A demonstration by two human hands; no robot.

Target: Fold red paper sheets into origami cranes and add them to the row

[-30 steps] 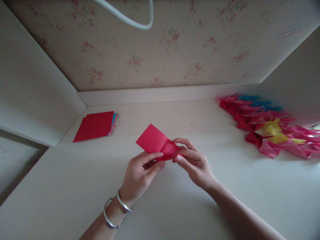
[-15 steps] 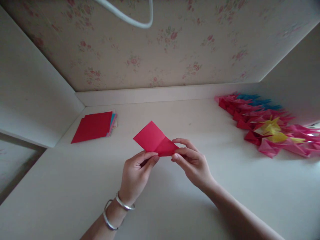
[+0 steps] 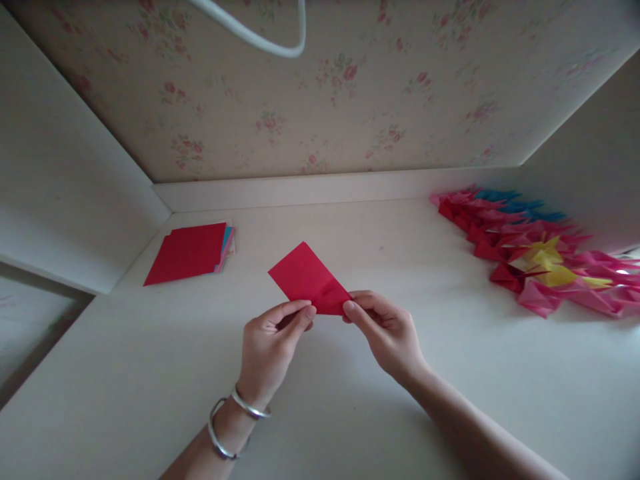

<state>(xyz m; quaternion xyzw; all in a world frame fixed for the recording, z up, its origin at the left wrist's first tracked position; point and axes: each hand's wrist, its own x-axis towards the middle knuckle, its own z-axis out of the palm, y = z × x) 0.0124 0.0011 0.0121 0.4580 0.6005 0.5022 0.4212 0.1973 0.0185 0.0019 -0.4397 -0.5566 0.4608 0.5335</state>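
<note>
A folded piece of red origami paper (image 3: 306,272) is held up over the white table, one corner pointing away from me. My left hand (image 3: 273,343) pinches its near left edge between thumb and fingers. On the near right corner, my right hand (image 3: 387,330) is closed, the thumb on top and the fingers partly hidden behind the paper. Two silver bangles (image 3: 225,427) circle my left wrist.
A stack of square paper (image 3: 187,250), red on top with blue and pink edges below, lies at the back left. Several folded paper cranes (image 3: 525,247) in red, pink, blue and yellow are crowded at the right. A white cable (image 3: 250,33) hangs in front of the floral wall.
The right part of the paper now lies flatter, its crease less marked. My right hand's raised finger has come down onto the paper, and the thumb has pressed onto its corner.
</note>
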